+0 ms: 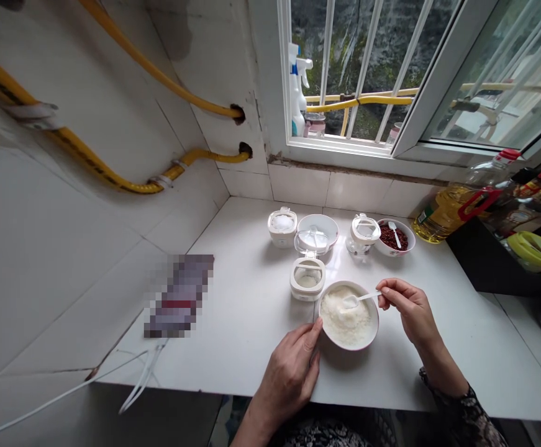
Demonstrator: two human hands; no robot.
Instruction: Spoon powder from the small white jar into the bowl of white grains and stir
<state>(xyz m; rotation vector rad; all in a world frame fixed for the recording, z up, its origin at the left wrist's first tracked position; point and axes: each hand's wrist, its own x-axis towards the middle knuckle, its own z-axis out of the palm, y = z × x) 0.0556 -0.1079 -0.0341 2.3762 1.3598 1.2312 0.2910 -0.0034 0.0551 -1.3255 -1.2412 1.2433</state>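
White counter (237, 347) bears a bowl (371, 331) touching the left hand (293, 363).

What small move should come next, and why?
I'd have the right hand gently raise the spoon with some grains: its tip is among them, the left hand touches the bowl, and the jar beside it appears open.

Looks forward and down from head height, over a flat white counter (237, 347). Faces a far white-framed glass window (445, 74). Shows a white tiled wall (88, 248) on the left. Sits near enough to see into a round white bowl (375, 324).
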